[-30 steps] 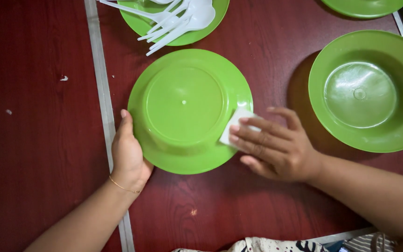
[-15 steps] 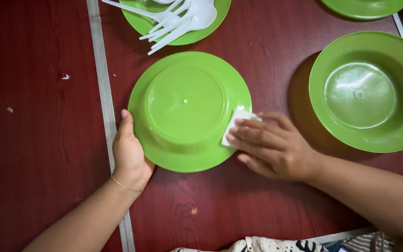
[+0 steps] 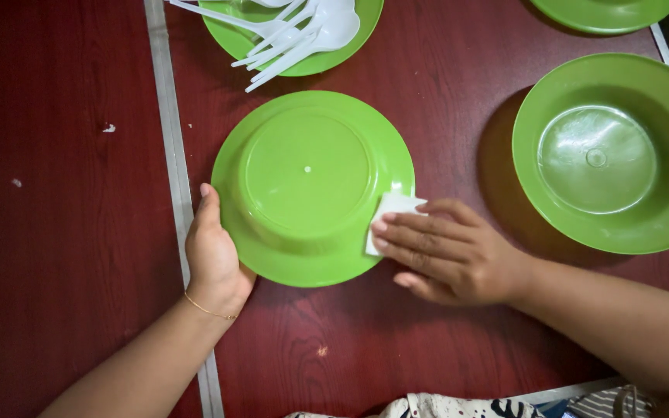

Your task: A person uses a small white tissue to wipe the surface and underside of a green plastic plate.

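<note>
A green plastic plate (image 3: 307,174) lies upside down on the dark red table (image 3: 63,232), its flat base facing up. My left hand (image 3: 212,259) grips its left rim, thumb up along the edge. My right hand (image 3: 447,251) presses a small white folded cloth (image 3: 391,209) flat against the plate's lower right rim with its fingertips.
A second green plate (image 3: 609,151) sits upright at the right. Another green plate (image 3: 292,35) at the top holds several white plastic spoons (image 3: 296,31). A fourth green plate (image 3: 605,11) shows at the top right. A metal strip (image 3: 172,170) runs down the table.
My right hand has slid the white cloth down along the plate's right rim. The plate has shifted slightly toward me; my left hand has stayed on the left rim.
</note>
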